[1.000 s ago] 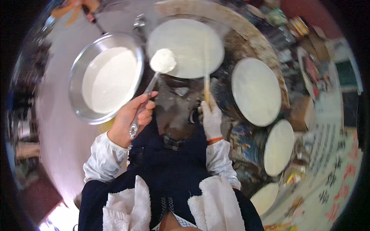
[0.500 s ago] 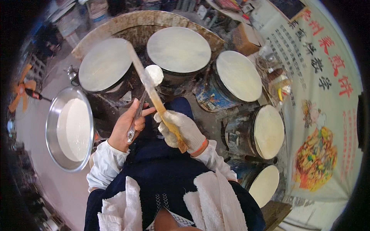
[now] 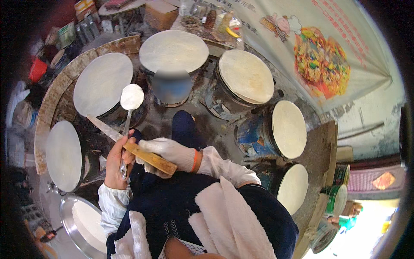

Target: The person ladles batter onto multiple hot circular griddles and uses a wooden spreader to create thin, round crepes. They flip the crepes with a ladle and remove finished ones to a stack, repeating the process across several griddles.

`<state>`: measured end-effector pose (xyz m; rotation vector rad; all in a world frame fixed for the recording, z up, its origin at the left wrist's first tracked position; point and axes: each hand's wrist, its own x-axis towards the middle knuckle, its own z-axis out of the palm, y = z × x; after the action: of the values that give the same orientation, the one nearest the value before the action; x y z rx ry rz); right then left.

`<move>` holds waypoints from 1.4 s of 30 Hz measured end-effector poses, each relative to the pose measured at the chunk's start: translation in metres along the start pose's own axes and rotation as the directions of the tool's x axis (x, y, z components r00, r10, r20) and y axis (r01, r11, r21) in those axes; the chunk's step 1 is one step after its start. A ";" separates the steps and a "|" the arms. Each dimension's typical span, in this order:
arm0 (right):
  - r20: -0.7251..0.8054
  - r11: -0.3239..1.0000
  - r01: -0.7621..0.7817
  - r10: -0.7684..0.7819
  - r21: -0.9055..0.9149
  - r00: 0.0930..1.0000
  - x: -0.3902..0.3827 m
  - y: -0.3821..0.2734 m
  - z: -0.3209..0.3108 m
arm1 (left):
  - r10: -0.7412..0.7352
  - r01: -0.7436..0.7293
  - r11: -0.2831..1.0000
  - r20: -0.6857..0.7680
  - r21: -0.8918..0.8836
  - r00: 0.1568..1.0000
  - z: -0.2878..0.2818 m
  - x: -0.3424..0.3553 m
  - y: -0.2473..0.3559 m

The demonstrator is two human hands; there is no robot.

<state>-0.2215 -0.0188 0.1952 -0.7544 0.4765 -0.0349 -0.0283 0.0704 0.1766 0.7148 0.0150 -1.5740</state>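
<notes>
My bare left hand [image 3: 114,166] is closed round the metal handle of a ladle [image 3: 132,97], whose bowl points away from me and is coated or filled with white batter. My right hand [image 3: 174,153], in a white glove with an orange cuff, grips a long flat spatula [image 3: 150,158] by its wooden end. The spatula's pale blade slants up to the left and crosses the ladle handle. Its tip is near a round griddle [image 3: 103,84] at the left, which has a thin pale layer on it. Both hands are above my lap.
More round griddles with pale tops curve around me, one at the far middle [image 3: 174,51], others at the right [image 3: 289,129] and left [image 3: 64,156]. A metal basin [image 3: 67,216] of white batter stands at lower left. A curved rusty rim [image 3: 56,101] borders the left side.
My view has turned right, so the griddles and basin appear shifted round to the left. The spatula has dropped to a flatter slant, and the ladle now stands to the left of my gloved hand.
</notes>
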 end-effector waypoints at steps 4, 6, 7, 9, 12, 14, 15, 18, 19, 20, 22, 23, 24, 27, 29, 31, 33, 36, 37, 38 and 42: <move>-0.318 0.972 0.185 -0.223 -0.143 0.921 -0.036 0.004 -0.028 | -0.107 0.108 0.994 0.081 -0.010 0.991 0.020 0.026 -0.005; -0.476 0.981 0.151 -0.190 -0.121 0.859 -0.057 0.004 -0.041 | -0.153 0.154 0.988 0.114 -0.001 0.982 0.028 0.036 -0.007; -0.534 0.964 0.195 -0.261 -0.178 0.804 -0.060 0.012 -0.058 | -0.192 0.194 0.981 0.126 0.000 0.973 0.034 0.042 -0.008; -0.652 0.951 0.160 -0.298 -0.264 0.698 -0.074 0.028 -0.100 | -0.250 0.249 0.968 0.157 0.026 0.956 0.045 0.055 -0.007; -0.754 0.822 0.053 -0.544 -0.567 0.367 -0.092 0.052 -0.194 | -0.321 0.320 0.947 0.125 0.032 0.939 0.073 0.074 -0.013; -0.689 0.680 -0.113 -0.709 -0.724 0.150 -0.115 0.048 -0.242 | -0.362 0.359 0.932 0.098 0.047 0.927 0.087 0.090 -0.014; -0.759 0.741 -0.186 -0.650 -0.645 0.045 -0.122 0.038 -0.258 | -0.378 0.375 0.926 0.091 0.051 0.921 0.093 0.099 -0.015; -0.707 0.716 -0.243 -0.694 -0.655 -0.138 -0.139 0.020 -0.325 | -0.414 0.407 0.908 0.069 0.096 0.908 0.118 0.128 -0.016; -0.655 0.665 -0.423 -0.730 -0.616 -0.195 -0.135 0.002 -0.327 | -0.418 0.410 0.905 0.064 0.111 0.906 0.120 0.140 -0.016; -0.593 0.599 -0.587 -0.770 -0.545 -0.235 -0.131 -0.017 -0.329 | -0.422 0.413 0.902 0.059 0.125 0.905 0.122 0.152 -0.016; -0.607 0.371 -0.886 -0.783 -0.279 -0.137 -0.127 -0.043 -0.351 | -0.416 0.401 0.897 0.045 0.187 0.908 0.138 0.169 -0.018; -0.513 0.213 -0.927 -0.858 -0.308 -0.027 -0.127 -0.046 -0.366 | -0.408 0.393 0.895 0.034 0.210 0.912 0.146 0.175 -0.020; -0.416 0.047 -0.946 -0.904 -0.320 0.095 -0.126 -0.046 -0.380 | -0.401 0.386 0.893 0.022 0.231 0.916 0.149 0.183 -0.023; -0.284 -0.117 -0.881 -0.920 -0.458 0.270 -0.106 -0.068 -0.393 | -0.374 0.356 0.892 0.011 0.279 0.927 0.159 0.199 -0.027; -0.333 -0.150 -0.873 -0.884 -0.465 0.329 -0.099 -0.078 -0.397 | -0.383 0.367 0.888 0.002 0.278 0.924 0.163 0.208 -0.030; -0.407 -0.188 -0.884 -0.833 -0.429 0.375 -0.098 -0.090 -0.402 | -0.399 0.382 0.887 0.015 0.261 0.917 0.164 0.215 -0.032; -0.363 -0.204 -0.877 -0.851 -0.435 0.378 -0.108 -0.097 -0.402 | -0.402 0.387 0.886 0.004 0.255 0.916 0.166 0.221 -0.035; -0.271 -0.198 -0.862 -0.896 -0.467 0.352 -0.123 -0.116 -0.396 | -0.407 0.397 0.885 -0.010 0.244 0.913 0.170 0.224 -0.043; -0.268 -0.164 -0.856 -0.906 -0.491 0.327 -0.127 -0.125 -0.398 | -0.411 0.401 0.883 -0.012 0.244 0.912 0.171 0.226 -0.045; -0.266 -0.129 -0.848 -0.916 -0.514 0.301 -0.132 -0.134 -0.401 | -0.418 0.406 0.879 -0.007 0.251 0.908 0.170 0.228 -0.047; -0.344 -0.093 -0.822 -0.878 -0.561 0.334 -0.146 -0.171 -0.403 | -0.432 0.420 0.867 -0.015 0.268 0.902 0.173 0.232 -0.055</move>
<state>-0.5005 -0.3767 0.1148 -2.6392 1.9906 -0.2711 -0.1424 -0.2010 0.1904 0.9308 -0.0787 -2.0439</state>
